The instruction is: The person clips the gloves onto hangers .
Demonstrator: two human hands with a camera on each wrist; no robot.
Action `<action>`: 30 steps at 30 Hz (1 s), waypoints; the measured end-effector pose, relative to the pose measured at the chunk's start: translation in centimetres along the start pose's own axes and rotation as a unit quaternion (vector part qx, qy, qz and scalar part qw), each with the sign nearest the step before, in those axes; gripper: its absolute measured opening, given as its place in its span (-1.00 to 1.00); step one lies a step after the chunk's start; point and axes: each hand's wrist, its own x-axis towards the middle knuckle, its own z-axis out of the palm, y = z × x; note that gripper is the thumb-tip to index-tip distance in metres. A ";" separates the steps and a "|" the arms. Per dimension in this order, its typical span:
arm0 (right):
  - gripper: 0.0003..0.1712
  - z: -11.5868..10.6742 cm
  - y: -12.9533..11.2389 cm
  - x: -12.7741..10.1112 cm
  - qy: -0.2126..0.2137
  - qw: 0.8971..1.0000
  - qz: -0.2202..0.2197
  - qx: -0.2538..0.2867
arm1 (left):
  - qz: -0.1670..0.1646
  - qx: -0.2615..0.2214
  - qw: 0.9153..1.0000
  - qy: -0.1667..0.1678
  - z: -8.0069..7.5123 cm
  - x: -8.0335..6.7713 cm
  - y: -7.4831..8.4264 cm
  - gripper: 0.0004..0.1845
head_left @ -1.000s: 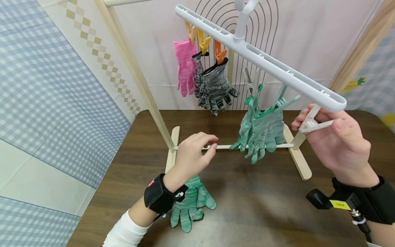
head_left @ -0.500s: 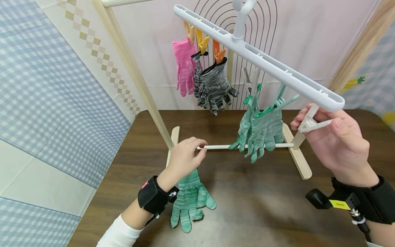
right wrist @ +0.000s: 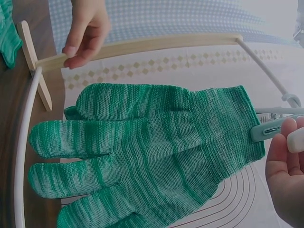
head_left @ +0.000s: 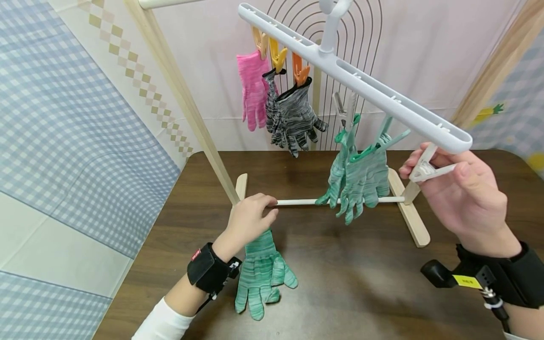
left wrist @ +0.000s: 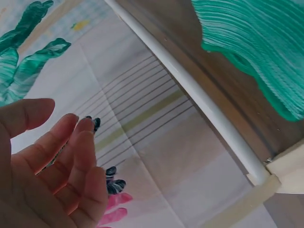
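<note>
My right hand (head_left: 480,198) holds a white clothespin (head_left: 424,171) under the right end of the white hanger bar (head_left: 374,89), thumb on one of its arms. To its left, a pair of green striped gloves (head_left: 367,177) hangs from a grey clip and a green clip. One of them fills much of the right wrist view. My left hand (head_left: 250,219) hovers with loosely curled fingers and nothing between them. Below it another green glove (head_left: 261,278) lies on the table, its cuff end partly covered by that hand in the head view.
Black-and-grey gloves (head_left: 295,115) and a pink glove (head_left: 252,89) hang at the bar's left part from orange, yellow and tan clips. A wooden stand with a left post (head_left: 191,108) and a low white rod (head_left: 295,202) surrounds the hanger on the brown table (head_left: 348,283).
My left hand has moved left and slightly down, uncovering more of the green glove on the table. The right hand keeps its hold on the white clothespin almost unmoved.
</note>
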 end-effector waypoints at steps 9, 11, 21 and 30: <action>-0.54 0.1 0.0 0.0 0.000 1.000 0.003 -0.001 | -0.040 0.014 0.997 -0.065 0.1 -0.3 -1.0 -0.75; -0.54 0.1 0.1 0.0 0.000 1.000 0.004 -0.001 | -0.045 0.016 0.996 -0.073 0.2 -0.3 -1.3 -0.73; -0.52 0.0 0.0 -0.2 0.002 1.000 0.011 -0.009 | -0.069 0.041 0.985 -0.150 0.5 -0.4 -2.2 -0.56; -0.52 -0.1 0.0 -0.3 0.004 1.000 0.011 -0.007 | -0.086 0.052 0.975 -0.198 0.8 -0.3 -2.4 -0.48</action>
